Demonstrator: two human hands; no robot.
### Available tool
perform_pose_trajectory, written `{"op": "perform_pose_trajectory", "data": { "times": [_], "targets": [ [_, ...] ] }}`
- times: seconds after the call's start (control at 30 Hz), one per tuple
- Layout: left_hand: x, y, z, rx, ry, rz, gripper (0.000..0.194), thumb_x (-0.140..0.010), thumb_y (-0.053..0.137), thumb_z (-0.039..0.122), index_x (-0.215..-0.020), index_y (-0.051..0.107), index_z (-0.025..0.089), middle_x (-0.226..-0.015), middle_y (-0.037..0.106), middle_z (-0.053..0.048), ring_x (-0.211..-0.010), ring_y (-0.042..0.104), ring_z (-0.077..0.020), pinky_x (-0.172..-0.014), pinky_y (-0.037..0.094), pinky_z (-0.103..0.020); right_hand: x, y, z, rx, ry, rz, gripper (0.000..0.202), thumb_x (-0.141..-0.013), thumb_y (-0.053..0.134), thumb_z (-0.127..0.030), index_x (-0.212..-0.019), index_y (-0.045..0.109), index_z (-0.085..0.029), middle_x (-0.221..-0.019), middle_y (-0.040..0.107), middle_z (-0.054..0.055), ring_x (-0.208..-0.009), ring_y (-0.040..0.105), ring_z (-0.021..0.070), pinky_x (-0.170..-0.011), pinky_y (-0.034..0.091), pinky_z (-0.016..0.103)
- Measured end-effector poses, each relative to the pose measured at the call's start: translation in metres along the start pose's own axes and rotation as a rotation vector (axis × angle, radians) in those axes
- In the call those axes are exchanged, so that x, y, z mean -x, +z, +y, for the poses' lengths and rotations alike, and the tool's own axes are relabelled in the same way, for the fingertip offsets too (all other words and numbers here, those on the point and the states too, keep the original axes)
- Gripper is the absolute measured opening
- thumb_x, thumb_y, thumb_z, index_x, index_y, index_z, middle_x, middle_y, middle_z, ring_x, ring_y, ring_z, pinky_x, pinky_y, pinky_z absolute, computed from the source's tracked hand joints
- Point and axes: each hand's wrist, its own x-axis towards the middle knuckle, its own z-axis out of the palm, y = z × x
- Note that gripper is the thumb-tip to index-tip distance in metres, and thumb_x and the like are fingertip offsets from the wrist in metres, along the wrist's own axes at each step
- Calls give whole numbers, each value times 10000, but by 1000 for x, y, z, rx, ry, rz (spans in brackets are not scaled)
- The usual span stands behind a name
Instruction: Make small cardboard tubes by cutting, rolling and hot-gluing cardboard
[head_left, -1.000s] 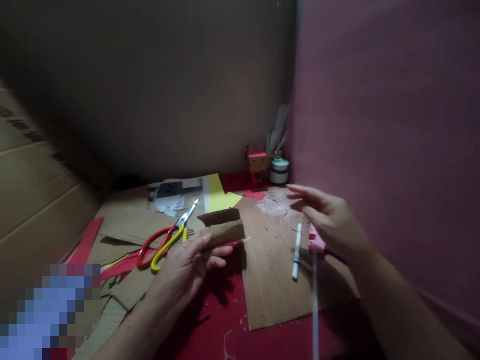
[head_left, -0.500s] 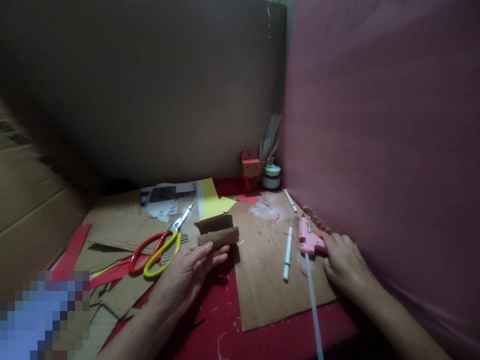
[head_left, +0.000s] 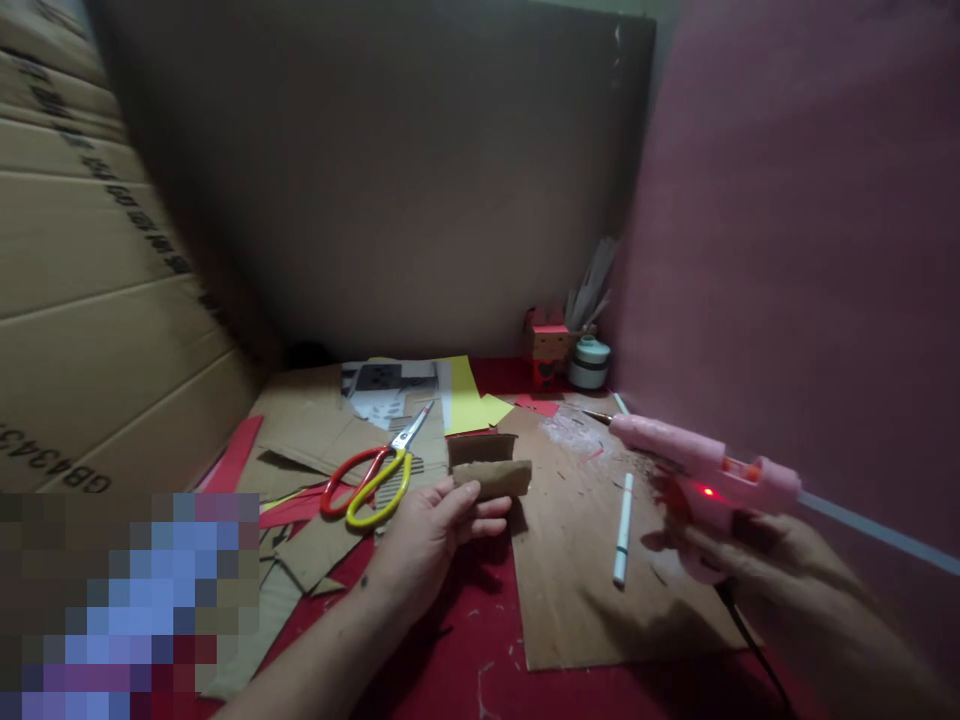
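My left hand (head_left: 439, 520) pinches a small folded piece of cardboard (head_left: 495, 478) between thumb and fingers, over the left edge of a flat cardboard sheet (head_left: 570, 600). Raised above that sheet on the right is a pink glue gun (head_left: 675, 445), its handle gripped by my right hand (head_left: 757, 570). The gun's metal nozzle points left and a red light glows on its side. From its rear end runs a pale glue stick (head_left: 877, 525). A white marker (head_left: 623, 530) lies on the sheet between my hands.
Left of my left hand, scissors (head_left: 382, 480) with red and yellow handles rest on cardboard scraps (head_left: 315, 550). Yellow paper (head_left: 465, 385) and a printed sheet (head_left: 375, 385) lie behind. A small cardboard figure (head_left: 547, 345) and a pale green jar (head_left: 589, 362) stand at the back.
My right hand has lifted the glue gun off the cardboard sheet and turned it so the nozzle points left. My left hand still holds the cardboard piece. The whole view has shifted.
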Motion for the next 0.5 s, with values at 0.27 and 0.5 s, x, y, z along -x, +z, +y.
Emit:
{"op": "perform_pose_trajectory", "data": {
  "times": [0.27, 0.5],
  "targets": [
    [3, 2, -1, -48, -11, -48, 293, -843, 523, 245, -1045, 639, 69, -1058, 662, -196, -823, 670, -211, -663, 542, -273, -8, 36, -13, 52, -84, -154, 449, -767, 598, -263, -1204, 566, -362, -1055, 676, -2, -948, 635, 310, -703, 592, 383],
    [8, 4, -3, -86, 3, -109, 287, -864, 483, 238, -1065, 620, 87, -898, 690, -147, -725, 653, -177, -668, 522, -296, 4, 56, -22, 122, -65, -241, 448, -828, 542, -268, -1259, 505, -385, -1186, 610, -61, -1135, 541, 245, -924, 509, 324]
  ]
}}
